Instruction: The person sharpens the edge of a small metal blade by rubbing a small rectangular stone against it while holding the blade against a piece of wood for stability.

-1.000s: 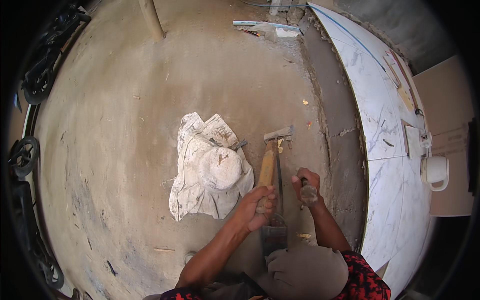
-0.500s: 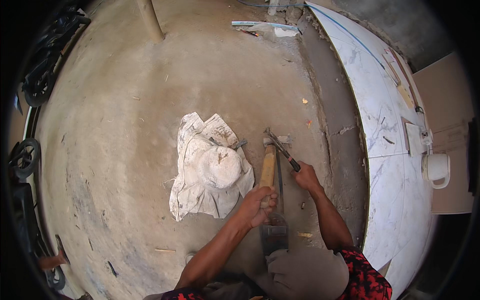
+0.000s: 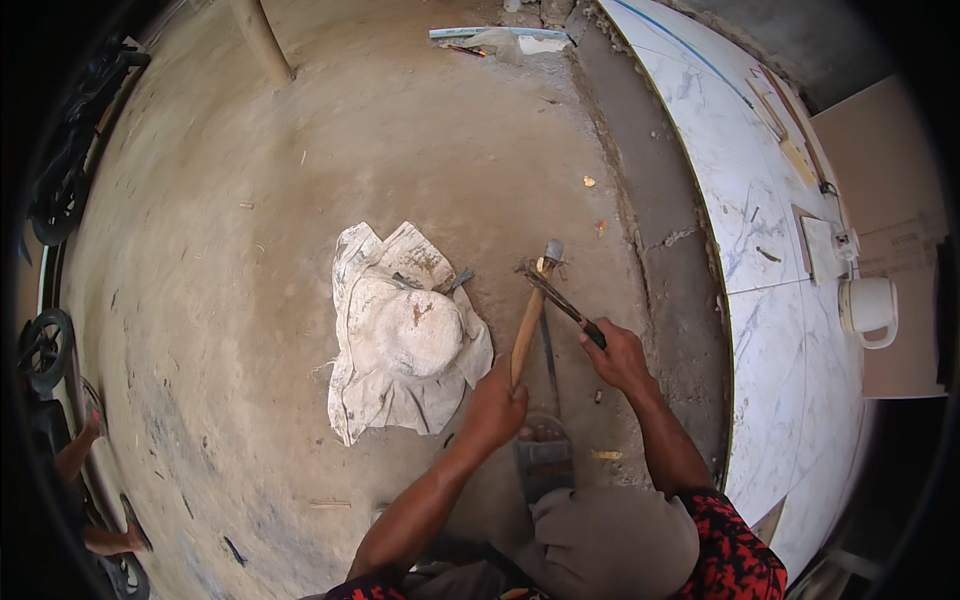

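Observation:
My left hand (image 3: 497,400) is closed on the wooden handle of a tool (image 3: 532,313), whose metal head (image 3: 553,253) points away from me. My right hand (image 3: 613,355) grips the black handle of a slim dark metal tool (image 3: 563,301), its far end at the wooden tool's head; whether they touch is unclear. Beneath them a thin dark bar (image 3: 550,365) runs toward my sandalled foot (image 3: 543,455). Left of my hands lies a crumpled, dirty white sack (image 3: 380,395) with a round whitish lump (image 3: 420,335) and small dark pieces on it.
Raised marble-patterned tiles (image 3: 770,380) line the right, holding a white mug (image 3: 865,312) and thin sticks. A wooden post (image 3: 263,45) and pale pipe (image 3: 480,33) are farther back. At left are black wheeled vehicles (image 3: 75,160) and another person's feet (image 3: 130,535).
The dark tool in my right hand has swung up to the wooden tool's head, which now stands turned differently. The view has shifted slightly; another person's feet have appeared at left.

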